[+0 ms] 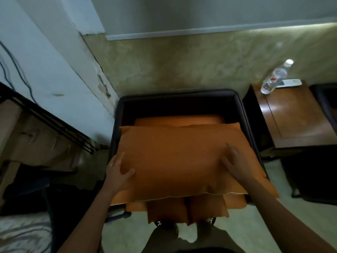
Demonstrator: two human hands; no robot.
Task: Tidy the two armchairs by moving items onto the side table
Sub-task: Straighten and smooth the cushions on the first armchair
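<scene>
Holding the left edge of the large orange pillow (173, 157), the left grip (118, 168) is clasping it with the thumb lying on top and the fingers running down the side. The pillow is lying across the seat of the dark armchair (178, 99), overhanging its front. It is looking soft, light and bulky, likely sagging if lifted by one corner, so taking it by both short edges is probably the safest way. I am counting one such pillow on top, two smaller orange cushions (167, 209) peeking out side by side under its near edge, and one orange seat cushion (178, 119) showing behind it; further orange layers beneath are too covered to count. The right grip (238, 161) is resting flat on the pillow's right part, fingers spread and grasping nothing. Beside the armchair, the wooden table (295, 121) is carrying one clear bottle (273, 79) standing upright and one white remote (290, 82) just behind it. The second armchair (326, 103) is only showing as a dark edge.
</scene>
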